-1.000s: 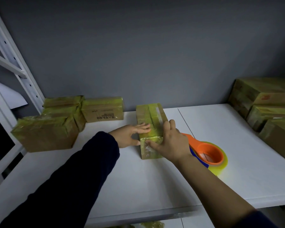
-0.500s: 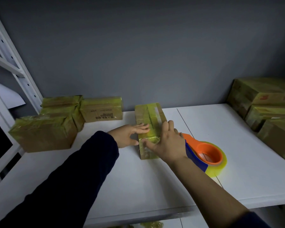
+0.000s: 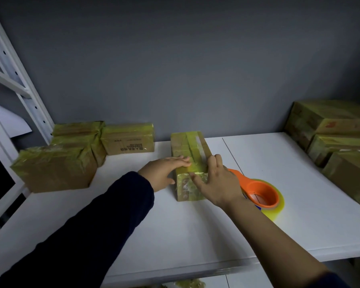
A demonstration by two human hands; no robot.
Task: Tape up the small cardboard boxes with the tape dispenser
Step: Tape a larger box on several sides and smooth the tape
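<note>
A small cardboard box [image 3: 188,147] wrapped in yellowish tape lies lengthwise in the middle of the white shelf [image 3: 195,229]. My left hand [image 3: 164,170] lies flat against its left side, fingers stretched over the top. My right hand [image 3: 216,180] presses with straight fingers on the box's near right corner, thumb on the taped front face. The orange tape dispenser [image 3: 260,193] with its yellow roll lies on the shelf just right of my right hand, with no hand on it.
Taped boxes [image 3: 56,167] are stacked at the back left, one more [image 3: 129,139] beside them. Bigger taped boxes [image 3: 341,142] are piled at the right edge. A white rack upright [image 3: 23,80] rises on the left, and the grey wall stands close behind.
My right hand has slid a little down the box's front face, smoothing the tape. The left hand and the dispenser have stayed where they were.
</note>
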